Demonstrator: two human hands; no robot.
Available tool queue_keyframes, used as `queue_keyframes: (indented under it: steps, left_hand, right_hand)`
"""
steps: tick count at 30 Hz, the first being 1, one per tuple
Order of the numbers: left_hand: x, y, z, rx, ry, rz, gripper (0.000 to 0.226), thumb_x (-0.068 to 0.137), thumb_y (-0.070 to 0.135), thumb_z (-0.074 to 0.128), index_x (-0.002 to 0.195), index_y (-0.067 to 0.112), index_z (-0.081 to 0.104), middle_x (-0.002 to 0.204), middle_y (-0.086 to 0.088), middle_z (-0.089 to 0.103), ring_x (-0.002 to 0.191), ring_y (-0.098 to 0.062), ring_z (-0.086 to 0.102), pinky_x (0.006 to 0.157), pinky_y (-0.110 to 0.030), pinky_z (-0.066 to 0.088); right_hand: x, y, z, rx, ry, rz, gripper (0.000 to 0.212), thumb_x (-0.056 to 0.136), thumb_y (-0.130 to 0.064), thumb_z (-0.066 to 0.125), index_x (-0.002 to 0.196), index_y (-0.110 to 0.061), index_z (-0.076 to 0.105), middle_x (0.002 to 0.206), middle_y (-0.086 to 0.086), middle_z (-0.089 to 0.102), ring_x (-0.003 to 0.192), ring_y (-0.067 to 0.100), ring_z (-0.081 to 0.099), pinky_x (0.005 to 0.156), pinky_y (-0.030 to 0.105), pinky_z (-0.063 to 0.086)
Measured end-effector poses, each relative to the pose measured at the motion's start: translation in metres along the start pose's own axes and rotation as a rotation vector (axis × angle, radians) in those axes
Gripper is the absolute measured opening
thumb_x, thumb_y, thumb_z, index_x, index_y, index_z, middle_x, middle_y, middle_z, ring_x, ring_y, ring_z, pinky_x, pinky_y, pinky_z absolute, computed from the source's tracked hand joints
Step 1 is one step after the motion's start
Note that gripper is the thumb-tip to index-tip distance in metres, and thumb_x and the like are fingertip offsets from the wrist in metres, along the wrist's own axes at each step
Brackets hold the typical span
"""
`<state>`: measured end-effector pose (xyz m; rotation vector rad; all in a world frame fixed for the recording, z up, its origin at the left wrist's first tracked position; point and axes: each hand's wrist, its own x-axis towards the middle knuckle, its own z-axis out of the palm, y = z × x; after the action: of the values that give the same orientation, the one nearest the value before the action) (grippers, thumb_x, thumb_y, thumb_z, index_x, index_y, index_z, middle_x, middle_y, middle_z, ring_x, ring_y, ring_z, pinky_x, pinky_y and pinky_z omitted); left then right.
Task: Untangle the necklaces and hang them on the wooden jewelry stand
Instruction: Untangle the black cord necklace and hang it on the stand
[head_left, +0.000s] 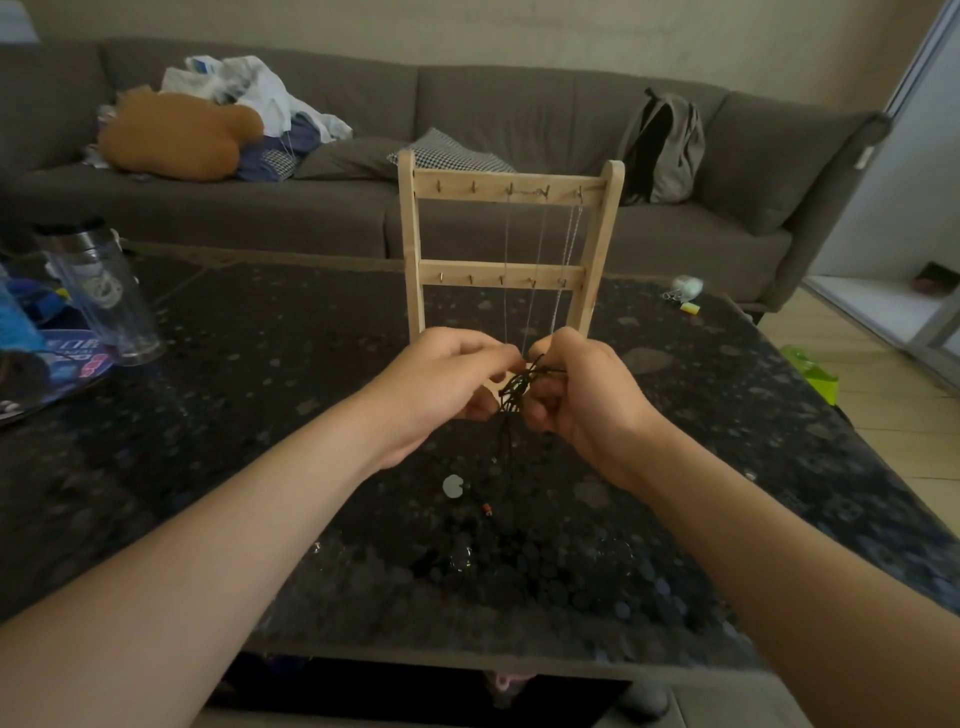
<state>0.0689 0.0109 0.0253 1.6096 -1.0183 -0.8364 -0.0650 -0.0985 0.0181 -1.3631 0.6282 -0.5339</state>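
Frame centre: left hand (447, 379) and right hand (582, 395), raised close together above the dark speckled table (260, 389), fingers of both curled and pinching a knotted black cord necklace (517, 387) between them. The cord's loose lengths trail down from the knot to the tabletop. A pale round pendant (453, 486) and a small red bead (487, 509) lie near its lower end; whether they are attached cannot be told. Just behind the hands: wooden jewelry stand (498, 273), upright on the table, two hooked rails. Thin silver chains (571, 239) hang from hooks at the right of the upper rail, passing down in front of the lower one. Left of frame, on the table: clear tumbler (98, 291), tilted by the lens. Right far edge of the table: small white object (687, 287). Background: grey sofa (519, 114) carrying an orange plush (176, 137), piled clothes, a checked cushion (447, 150) and a grey backpack (662, 148).
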Motion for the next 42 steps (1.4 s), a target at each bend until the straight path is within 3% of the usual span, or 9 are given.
queue_keyframes:
  steps: [4,9,13,16,20,25,32,37,42]
  left_hand:
    - [-0.003,-0.002,-0.002,0.141,-0.015,0.087,0.012,0.103,0.033,0.072,0.108,0.028,0.082,0.100,0.007,0.082,0.090,-0.005,0.075,0.084,-0.030,0.056]
    - [-0.006,-0.002,-0.003,0.199,-0.010,0.127,0.022,0.093,0.023,0.084,0.115,0.027,0.079,0.102,0.011,0.083,0.102,-0.001,0.076,0.107,-0.036,0.053]
    - [-0.005,-0.004,-0.002,0.219,0.008,0.087,0.022,0.094,0.022,0.084,0.114,0.029,0.078,0.098,0.010,0.083,0.096,0.002,0.075,0.096,-0.026,0.050]
    - [-0.003,-0.004,-0.001,0.218,0.029,0.046,0.017,0.096,0.024,0.082,0.111,0.029,0.080,0.097,0.012,0.082,0.093,0.004,0.074,0.087,-0.020,0.050]
    - [-0.001,0.000,-0.001,0.167,0.054,-0.011,0.011,0.101,0.027,0.075,0.110,0.030,0.080,0.104,0.009,0.079,0.105,-0.008,0.070,0.097,-0.032,0.053]
    - [0.000,0.000,-0.005,0.015,0.088,-0.088,0.012,0.103,0.031,0.071,0.106,0.029,0.083,0.114,0.004,0.079,0.118,-0.018,0.067,0.105,-0.045,0.051]
    - [0.001,0.004,-0.007,-0.271,0.017,-0.192,0.019,0.104,0.031,0.064,0.093,0.017,0.071,0.103,-0.008,0.077,0.103,-0.024,0.075,0.111,-0.052,0.047]
    - [-0.002,0.008,-0.005,-0.501,0.060,-0.228,0.012,0.101,0.025,0.063,0.092,0.018,0.067,0.089,-0.001,0.071,0.096,-0.025,0.073,0.105,-0.054,0.051]
    - [0.001,0.007,-0.008,-0.511,0.241,-0.165,0.011,0.106,0.026,0.062,0.105,0.018,0.070,0.104,-0.004,0.075,0.107,-0.024,0.074,0.104,-0.049,0.052]
  right_hand:
    - [-0.001,-0.001,-0.001,-0.044,0.011,-0.021,0.020,0.093,-0.009,0.038,0.075,-0.013,0.047,0.060,0.001,0.040,0.056,0.017,0.044,0.058,0.033,0.042]
    - [-0.003,-0.001,-0.003,-0.066,0.029,-0.022,0.019,0.091,-0.012,0.044,0.077,-0.011,0.056,0.065,0.001,0.051,0.065,0.018,0.050,0.067,0.034,0.047]
    - [-0.004,0.001,-0.003,-0.109,0.023,-0.039,0.015,0.074,-0.024,0.051,0.074,-0.014,0.063,0.078,0.008,0.060,0.076,0.024,0.056,0.075,0.041,0.047]
    - [-0.002,0.002,-0.005,-0.127,0.059,-0.068,0.014,0.078,-0.024,0.052,0.074,-0.015,0.062,0.083,0.009,0.062,0.086,0.028,0.059,0.079,0.043,0.047]
    - [-0.002,0.003,-0.006,-0.098,0.113,-0.083,0.017,0.099,-0.016,0.052,0.086,-0.012,0.063,0.093,0.010,0.068,0.086,0.022,0.071,0.080,0.039,0.055]
    - [-0.002,0.001,-0.006,-0.075,0.169,-0.054,0.015,0.103,-0.015,0.059,0.095,-0.008,0.069,0.112,0.013,0.072,0.089,0.023,0.082,0.083,0.035,0.064]
    - [-0.005,0.002,-0.003,-0.324,0.222,-0.130,0.013,0.101,-0.017,0.061,0.100,-0.009,0.072,0.099,0.011,0.077,0.088,0.014,0.081,0.090,0.043,0.067]
    - [-0.010,0.005,-0.004,-0.602,0.142,-0.392,0.009,0.105,-0.015,0.058,0.104,-0.023,0.063,0.100,0.000,0.071,0.083,0.013,0.079,0.077,0.039,0.066]
    - [-0.014,0.009,-0.005,-0.719,0.100,-0.456,0.013,0.106,-0.013,0.055,0.102,-0.026,0.056,0.099,0.000,0.068,0.082,0.027,0.076,0.062,0.038,0.058]
